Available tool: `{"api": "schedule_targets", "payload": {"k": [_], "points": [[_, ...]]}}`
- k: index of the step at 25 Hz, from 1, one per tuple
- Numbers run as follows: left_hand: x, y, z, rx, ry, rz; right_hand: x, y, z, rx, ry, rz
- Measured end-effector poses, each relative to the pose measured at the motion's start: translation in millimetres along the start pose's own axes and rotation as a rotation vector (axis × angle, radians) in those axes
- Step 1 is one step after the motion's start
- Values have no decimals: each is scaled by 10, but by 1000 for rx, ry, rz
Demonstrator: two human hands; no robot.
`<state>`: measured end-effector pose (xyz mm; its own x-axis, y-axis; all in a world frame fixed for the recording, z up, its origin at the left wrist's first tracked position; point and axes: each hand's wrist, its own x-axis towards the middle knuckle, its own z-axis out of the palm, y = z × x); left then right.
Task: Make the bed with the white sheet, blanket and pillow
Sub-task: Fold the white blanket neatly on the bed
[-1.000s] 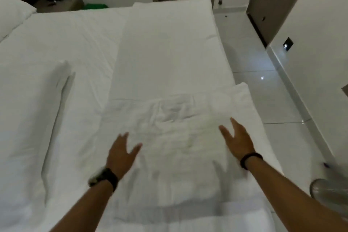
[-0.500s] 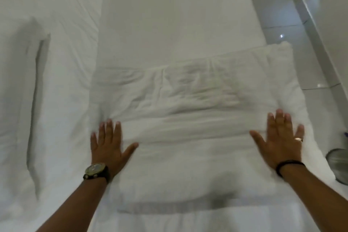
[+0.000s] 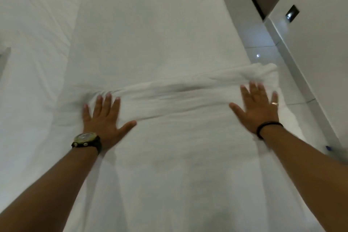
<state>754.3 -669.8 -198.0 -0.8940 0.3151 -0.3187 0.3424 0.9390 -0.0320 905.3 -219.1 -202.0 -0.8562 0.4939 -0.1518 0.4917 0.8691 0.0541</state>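
Left hand [image 3: 102, 117]: flat, fingers spread, pressing the blanket [image 3: 169, 98]. Right hand [image 3: 259, 106]: likewise flat, near the bed's edge, probably to push both ends evenly. Blanket: lies across the bed, bunched in a ridge just beyond the fingertips. Sheet [image 3: 150, 24]: smooth beyond. Floor [image 3: 263, 52]: tiled, alongside.

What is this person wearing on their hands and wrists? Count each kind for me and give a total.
Wristwatch: 1, on the left wrist, behind the left hand
Black wristband: 1, on the right wrist
Ring: 1, on a finger of the right hand
Total: 3

Both hands lie flat on the white blanket.
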Motion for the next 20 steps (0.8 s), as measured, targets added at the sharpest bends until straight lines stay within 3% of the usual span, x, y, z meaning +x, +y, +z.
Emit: {"api": "schedule_targets", "payload": {"k": [3,5,9,11,14,18,20], "points": [[-602,-51,-9,-68,-117,-30,-518,197,-111,60,-149,201],[-1123,-58,40,-129,-152,-17,-1025,282,-102,85,-172,215],[-2253,-36,321,-75,-184,180,-2529,281,65,55,-219,-218],[-2655,-117,442,-27,-224,233,-3004,353,199,-3,-139,-383],[-2787,-273,495,77,-206,278,-2979,283,249,-38,-34,-340],[-2686,-98,525,134,-243,146,-2702,59,343,-37,-31,-309],[-2634,-43,502,116,-287,66,-2601,-36,258,1,56,-329]]}}
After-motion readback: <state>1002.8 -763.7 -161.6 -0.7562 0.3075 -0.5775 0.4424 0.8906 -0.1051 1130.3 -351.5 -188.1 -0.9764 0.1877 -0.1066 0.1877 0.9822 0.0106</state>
